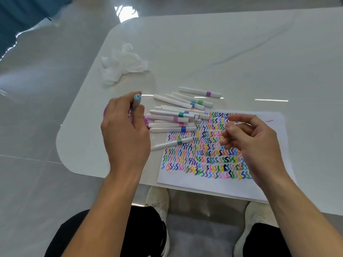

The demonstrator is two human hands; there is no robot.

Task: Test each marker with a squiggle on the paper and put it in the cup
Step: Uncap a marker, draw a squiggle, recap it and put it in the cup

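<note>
My left hand (124,130) holds a light-blue marker (137,101) upright by its barrel, its blue end pointing up. Mostly hidden behind that hand sits a pink patterned cup (145,121), with only slivers of it showing. A pile of several white markers (176,115) with coloured bands lies just right of the cup. One green-banded marker (172,143) rests across the left edge of the paper (213,182), which is covered in rows of coloured squiggles. My right hand (252,141) hovers over the paper, fingers loosely curled and holding nothing.
A crumpled white tissue (122,64) lies at the back left of the white table (222,52). A lone purple-banded marker (200,92) lies behind the pile. The table's rounded corner is near my left hand; my knees and white shoes are below the front edge.
</note>
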